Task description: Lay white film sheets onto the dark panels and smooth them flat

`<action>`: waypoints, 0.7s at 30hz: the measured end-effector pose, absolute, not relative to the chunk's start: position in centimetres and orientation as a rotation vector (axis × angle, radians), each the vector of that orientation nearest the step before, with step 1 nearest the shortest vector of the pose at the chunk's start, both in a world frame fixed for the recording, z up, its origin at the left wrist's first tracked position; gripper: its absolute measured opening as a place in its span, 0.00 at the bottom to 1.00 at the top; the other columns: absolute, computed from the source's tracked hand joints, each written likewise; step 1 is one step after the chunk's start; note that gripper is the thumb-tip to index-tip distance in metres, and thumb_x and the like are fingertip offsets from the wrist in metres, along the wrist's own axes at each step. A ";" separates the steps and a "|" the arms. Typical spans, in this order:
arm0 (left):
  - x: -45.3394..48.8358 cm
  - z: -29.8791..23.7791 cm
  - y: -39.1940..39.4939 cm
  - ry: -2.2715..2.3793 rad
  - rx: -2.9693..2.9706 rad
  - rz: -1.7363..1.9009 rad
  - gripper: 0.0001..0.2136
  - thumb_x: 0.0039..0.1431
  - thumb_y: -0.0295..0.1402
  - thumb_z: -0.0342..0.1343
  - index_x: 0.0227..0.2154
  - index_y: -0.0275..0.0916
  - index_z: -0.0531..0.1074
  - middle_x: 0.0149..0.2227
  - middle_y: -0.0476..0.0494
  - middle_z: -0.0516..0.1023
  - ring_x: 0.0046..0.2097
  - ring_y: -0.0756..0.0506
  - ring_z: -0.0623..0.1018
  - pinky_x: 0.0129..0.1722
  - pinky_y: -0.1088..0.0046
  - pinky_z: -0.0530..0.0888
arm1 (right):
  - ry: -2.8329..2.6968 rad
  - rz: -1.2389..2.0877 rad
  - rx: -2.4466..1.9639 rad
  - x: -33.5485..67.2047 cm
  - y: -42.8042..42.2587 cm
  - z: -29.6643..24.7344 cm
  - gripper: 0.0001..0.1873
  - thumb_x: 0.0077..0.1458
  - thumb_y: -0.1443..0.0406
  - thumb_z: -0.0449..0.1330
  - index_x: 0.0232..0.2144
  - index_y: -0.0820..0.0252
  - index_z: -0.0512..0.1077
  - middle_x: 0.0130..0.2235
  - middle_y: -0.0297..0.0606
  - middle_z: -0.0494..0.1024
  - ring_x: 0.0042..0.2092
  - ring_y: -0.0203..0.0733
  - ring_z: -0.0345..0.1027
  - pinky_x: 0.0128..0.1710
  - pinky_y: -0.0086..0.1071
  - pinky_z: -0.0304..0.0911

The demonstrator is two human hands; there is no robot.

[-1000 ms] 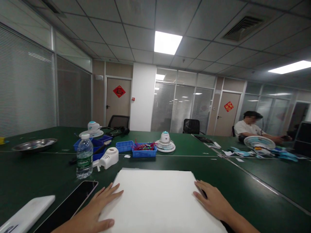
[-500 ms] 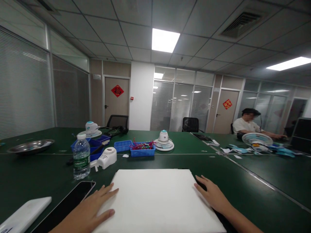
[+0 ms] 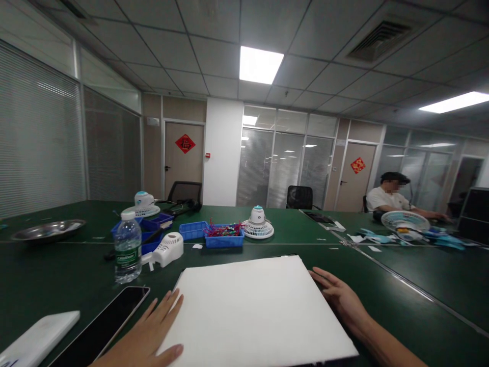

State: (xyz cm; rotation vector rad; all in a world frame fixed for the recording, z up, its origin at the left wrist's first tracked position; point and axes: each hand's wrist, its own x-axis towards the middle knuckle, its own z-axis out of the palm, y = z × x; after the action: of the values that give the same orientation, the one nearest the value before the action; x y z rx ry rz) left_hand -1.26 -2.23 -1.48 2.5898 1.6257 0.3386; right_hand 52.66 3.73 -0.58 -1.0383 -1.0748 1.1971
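Ahead, white sheet [image 3: 252,311], blue tray [image 3: 224,242] holding wires [image 3: 224,231]

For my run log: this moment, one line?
left hand: on left edge of white sheet; right hand: at its right edge; nearby: phone

Holds the left hand [image 3: 151,329] palm down, low on the left, with fingers [image 3: 173,312] stretched forward and slightly spread, thumb [image 3: 171,352] opened away and pointing right. Holds the right hand [image 3: 342,298] well apart from it, turned partly onto its edge, with fingers angled forward and left, lightly bent, thumb hard to make out. Slants the bare right forearm [image 3: 387,339] in from the lower right.
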 end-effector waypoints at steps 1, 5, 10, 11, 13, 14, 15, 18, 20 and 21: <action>-1.4 -1.6 -2.2 1.622 2.588 0.356 0.35 0.64 0.54 0.49 0.67 0.54 0.40 0.71 0.49 0.44 0.70 0.33 0.53 0.68 0.52 0.60 | -1.096 1.211 -1.008 52.8 3.7 -0.5 0.33 0.38 0.68 0.60 0.51 0.49 0.75 0.61 0.40 0.72 0.55 0.56 0.73 0.47 0.46 0.72; -1.6 -1.6 -2.3 1.590 2.563 0.373 0.35 0.65 0.53 0.48 0.67 0.55 0.38 0.71 0.50 0.42 0.71 0.34 0.52 0.68 0.51 0.59 | -1.224 1.150 -0.976 52.9 4.0 -0.5 0.36 0.39 0.69 0.69 0.53 0.45 0.74 0.63 0.38 0.69 0.56 0.57 0.71 0.44 0.45 0.73; -1.5 -1.1 -2.6 1.577 2.492 0.330 0.35 0.65 0.53 0.48 0.68 0.52 0.37 0.71 0.48 0.40 0.71 0.33 0.49 0.67 0.47 0.56 | -1.256 0.934 -0.991 52.7 4.2 -0.9 0.26 0.32 0.61 0.77 0.39 0.51 0.81 0.67 0.43 0.63 0.63 0.64 0.62 0.49 0.48 0.70; -1.5 -1.1 -2.5 1.567 2.488 0.360 0.35 0.65 0.53 0.49 0.68 0.53 0.39 0.71 0.48 0.41 0.71 0.33 0.50 0.67 0.47 0.57 | -1.280 0.921 -0.982 52.6 4.1 -1.0 0.21 0.32 0.60 0.77 0.34 0.53 0.81 0.68 0.44 0.60 0.64 0.66 0.60 0.49 0.49 0.70; -1.7 -1.1 -2.3 1.552 2.466 0.448 0.34 0.64 0.51 0.51 0.68 0.53 0.44 0.71 0.49 0.45 0.70 0.33 0.52 0.67 0.49 0.59 | -1.319 0.901 -0.966 52.4 3.8 -1.0 0.16 0.32 0.59 0.76 0.25 0.56 0.78 0.70 0.44 0.56 0.65 0.69 0.58 0.50 0.51 0.69; -1.9 -1.1 -2.1 1.561 2.433 0.507 0.32 0.64 0.51 0.52 0.67 0.54 0.48 0.70 0.50 0.48 0.70 0.34 0.54 0.66 0.49 0.60 | -1.320 0.894 -0.965 52.4 3.7 -1.0 0.16 0.32 0.59 0.76 0.23 0.57 0.77 0.70 0.44 0.55 0.65 0.69 0.57 0.49 0.50 0.69; -2.1 -1.1 -1.9 1.582 2.379 0.568 0.29 0.65 0.49 0.51 0.66 0.54 0.53 0.70 0.51 0.53 0.69 0.35 0.58 0.66 0.50 0.62 | -1.305 0.894 -0.967 52.3 3.6 -1.0 0.15 0.32 0.59 0.76 0.23 0.57 0.76 0.70 0.43 0.55 0.64 0.70 0.58 0.49 0.50 0.69; -2.8 -0.8 -1.0 1.648 2.190 0.707 0.22 0.66 0.42 0.46 0.62 0.53 0.66 0.65 0.54 0.67 0.66 0.38 0.67 0.64 0.53 0.65 | -1.207 0.935 -0.987 52.3 3.6 -0.9 0.14 0.32 0.60 0.75 0.24 0.56 0.77 0.71 0.40 0.55 0.61 0.71 0.63 0.43 0.47 0.72; -3.2 -0.6 -0.4 1.632 2.154 0.741 0.23 0.62 0.34 0.48 0.59 0.52 0.70 0.62 0.55 0.72 0.64 0.40 0.70 0.65 0.55 0.64 | -1.129 0.972 -0.990 52.3 3.5 -0.7 0.14 0.32 0.60 0.73 0.24 0.57 0.77 0.71 0.39 0.55 0.57 0.71 0.67 0.36 0.44 0.72; -3.2 -0.6 -0.2 1.611 2.165 0.743 0.24 0.60 0.31 0.49 0.58 0.53 0.71 0.62 0.55 0.73 0.64 0.40 0.70 0.66 0.54 0.62 | -1.092 0.987 -0.988 52.4 3.4 -0.6 0.13 0.33 0.59 0.73 0.24 0.57 0.77 0.70 0.39 0.55 0.55 0.70 0.69 0.33 0.42 0.71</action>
State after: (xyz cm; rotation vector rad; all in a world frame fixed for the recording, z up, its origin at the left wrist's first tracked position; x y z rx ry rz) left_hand -3.24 -0.20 -0.57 2.1648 1.6110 0.7431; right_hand 52.36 3.41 -0.61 -0.9877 -1.0920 0.9865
